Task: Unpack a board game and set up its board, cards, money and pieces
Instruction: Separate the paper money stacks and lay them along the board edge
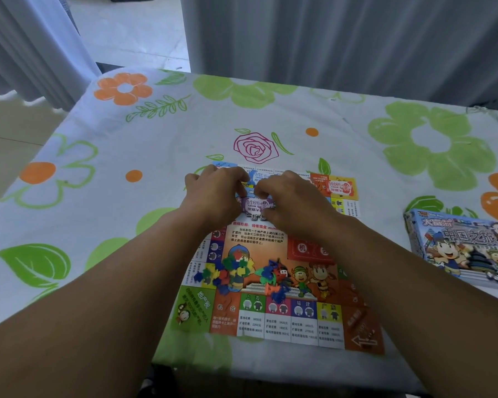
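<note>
The paper game board (273, 320) lies flat on the table in front of me. Over its far half, my left hand (216, 191) and my right hand (288, 199) meet, fingers curled, and both pinch a small stack of purple money notes (253, 204). A blue note stack (256, 177) lies just beyond my fingers, and a red note stack (339, 187) rests on the board's far right corner. An orange card stack (308, 249) sits on the board's right side. Several small coloured plastic pieces (233, 271) lie heaped on the board's near middle.
The game box (460, 248) lies on the table at the right edge. A floral tablecloth (127, 173) covers the table. Grey curtains (342, 38) hang behind the far edge, with floor visible at the left.
</note>
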Tool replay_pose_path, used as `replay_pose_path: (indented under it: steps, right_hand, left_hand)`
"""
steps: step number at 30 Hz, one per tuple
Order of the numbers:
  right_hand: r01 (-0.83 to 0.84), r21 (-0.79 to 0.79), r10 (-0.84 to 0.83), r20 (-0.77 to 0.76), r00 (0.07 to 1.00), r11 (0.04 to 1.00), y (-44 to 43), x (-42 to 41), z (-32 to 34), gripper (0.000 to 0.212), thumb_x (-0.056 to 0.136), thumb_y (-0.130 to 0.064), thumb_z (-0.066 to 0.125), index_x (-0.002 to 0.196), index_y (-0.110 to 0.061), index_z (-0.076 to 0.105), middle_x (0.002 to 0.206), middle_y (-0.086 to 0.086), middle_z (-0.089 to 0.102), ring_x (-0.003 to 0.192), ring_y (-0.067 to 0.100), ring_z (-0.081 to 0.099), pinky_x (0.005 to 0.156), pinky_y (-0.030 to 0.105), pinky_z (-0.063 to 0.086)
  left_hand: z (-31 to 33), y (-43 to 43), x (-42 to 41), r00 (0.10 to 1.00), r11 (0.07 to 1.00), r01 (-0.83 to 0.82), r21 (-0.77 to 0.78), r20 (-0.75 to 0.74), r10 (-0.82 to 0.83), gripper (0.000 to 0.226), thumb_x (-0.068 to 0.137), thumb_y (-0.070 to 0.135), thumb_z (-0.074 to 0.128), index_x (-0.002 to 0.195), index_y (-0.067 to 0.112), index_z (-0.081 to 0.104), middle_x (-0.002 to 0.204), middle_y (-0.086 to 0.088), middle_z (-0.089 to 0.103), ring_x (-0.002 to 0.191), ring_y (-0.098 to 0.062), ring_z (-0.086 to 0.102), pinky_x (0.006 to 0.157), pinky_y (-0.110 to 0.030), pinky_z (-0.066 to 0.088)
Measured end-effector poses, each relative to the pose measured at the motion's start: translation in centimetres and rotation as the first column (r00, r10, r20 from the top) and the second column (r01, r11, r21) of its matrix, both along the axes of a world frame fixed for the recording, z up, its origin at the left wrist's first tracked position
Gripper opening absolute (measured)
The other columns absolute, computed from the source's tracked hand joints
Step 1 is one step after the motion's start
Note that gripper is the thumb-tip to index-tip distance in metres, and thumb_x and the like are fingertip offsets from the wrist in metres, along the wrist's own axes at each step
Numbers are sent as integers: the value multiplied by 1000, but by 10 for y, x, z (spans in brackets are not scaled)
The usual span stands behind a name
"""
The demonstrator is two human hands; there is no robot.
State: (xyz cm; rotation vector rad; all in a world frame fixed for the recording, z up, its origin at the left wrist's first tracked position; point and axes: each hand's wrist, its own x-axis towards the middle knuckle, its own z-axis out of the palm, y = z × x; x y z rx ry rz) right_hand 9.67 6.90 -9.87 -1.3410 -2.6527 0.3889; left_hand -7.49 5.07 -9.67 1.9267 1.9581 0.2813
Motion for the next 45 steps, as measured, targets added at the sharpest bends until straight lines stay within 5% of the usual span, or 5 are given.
replay_pose_path:
  steps: [5,11,17,30,45]
  right_hand:
    - [9,-16,-9,-12,1000,1000,0,2,1,25,89,-22,66,113,-17,60,103,3,65,101,23,51,79,40,49]
    - [1,1,-1,39,999,1000,2,3,3,32,87,-28,68,116,-19,59,106,2,65,99,22,50,77,37,45]
    - [-38,63,32,81,996,997,0,0,5,35,89,-25,66,122,-16,59,110,3,65,103,23,53,74,31,34]
    - [42,-17,-42,27,999,999,5,13,12,37,83,-27,70,117,-19,60,104,1,66,98,22,51,79,41,50]
    - [93,-77,-90,38,995,993,4,15,5,40,85,-26,65,124,-26,59,105,6,65,96,27,58,75,39,52]
  left_hand:
    - [0,1,1,1000,1000,-9,-11,21,9,54,83,24,71,133,33,52,114,16,67,124,-16,42,101,-45,26]
    - [-2,-1,3,997,999,42,3,-68,-42,64,75,49,79,131,35,51,122,10,65,127,-19,40,101,-46,25]
    - [0,-2,5,989,995,89,54,-122,-82,50,85,41,72,131,35,52,119,11,67,126,-17,41,102,-45,23]
    - [1,-2,5,989,996,85,33,-126,-80,50,84,41,72,131,35,53,122,8,65,126,-18,40,103,-47,23]
    - [3,-2,6,988,997,75,23,-134,-71,50,86,40,71,132,34,53,121,10,66,127,-17,42,104,-47,23]
